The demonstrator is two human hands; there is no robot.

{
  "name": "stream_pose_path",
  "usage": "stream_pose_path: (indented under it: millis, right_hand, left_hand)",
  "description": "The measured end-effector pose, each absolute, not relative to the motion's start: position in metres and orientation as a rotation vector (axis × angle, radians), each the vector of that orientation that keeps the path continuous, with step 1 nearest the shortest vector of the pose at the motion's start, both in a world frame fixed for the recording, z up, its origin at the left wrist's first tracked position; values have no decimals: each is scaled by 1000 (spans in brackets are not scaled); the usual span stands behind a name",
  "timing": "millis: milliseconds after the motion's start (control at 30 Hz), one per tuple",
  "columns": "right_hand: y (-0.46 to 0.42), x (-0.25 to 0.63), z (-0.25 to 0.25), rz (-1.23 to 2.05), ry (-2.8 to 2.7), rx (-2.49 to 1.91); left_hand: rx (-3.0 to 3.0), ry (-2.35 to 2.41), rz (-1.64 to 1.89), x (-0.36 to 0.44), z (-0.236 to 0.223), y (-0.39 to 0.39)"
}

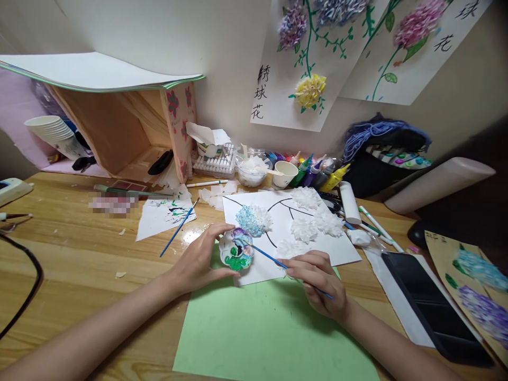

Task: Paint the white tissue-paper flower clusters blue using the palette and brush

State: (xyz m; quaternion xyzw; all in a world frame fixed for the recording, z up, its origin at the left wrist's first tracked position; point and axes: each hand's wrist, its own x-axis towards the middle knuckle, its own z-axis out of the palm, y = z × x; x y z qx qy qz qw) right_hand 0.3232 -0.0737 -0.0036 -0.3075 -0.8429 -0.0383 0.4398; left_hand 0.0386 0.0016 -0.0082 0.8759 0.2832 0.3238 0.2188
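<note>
My left hand [202, 259] grips a small scalloped paint palette [223, 244] by its edge, tilted towards me. Green, purple, blue and black paint sits in its wells. In my right hand [317, 280] is a thin blue paintbrush [270, 256], its tip at the palette's middle. Just beyond lies a white sheet [254, 274] with drawn black branches and raised white paper flowers [305, 231]. One flower [250, 219] behind the palette is partly coloured light blue. Under the sheet's near edge is green paper [254, 328].
A second blue brush [178, 227] rests on a paint-smeared paper scrap [153, 217]. Paper cup [284, 174], bowl of white scraps [252, 172] and paint bottles [333, 178] line the wall. A black phone [428, 301] lies at right, an open box [119, 121] stands back left.
</note>
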Motion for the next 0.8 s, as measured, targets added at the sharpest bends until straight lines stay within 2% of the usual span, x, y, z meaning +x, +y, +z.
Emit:
stream_pose_path:
  millis: [267, 567, 800]
  right_hand:
    - [-78, 327, -9, -85, -2047, -798]
    - [-56, 344, -26, 93, -1308, -1052]
    - [-55, 341, -23, 117, -1390, -1064]
  left_hand:
    - [2437, 792, 892, 39, -5, 1]
    - [2412, 825, 871, 36, -11, 3]
    - [2378, 833, 826, 36, -10, 2]
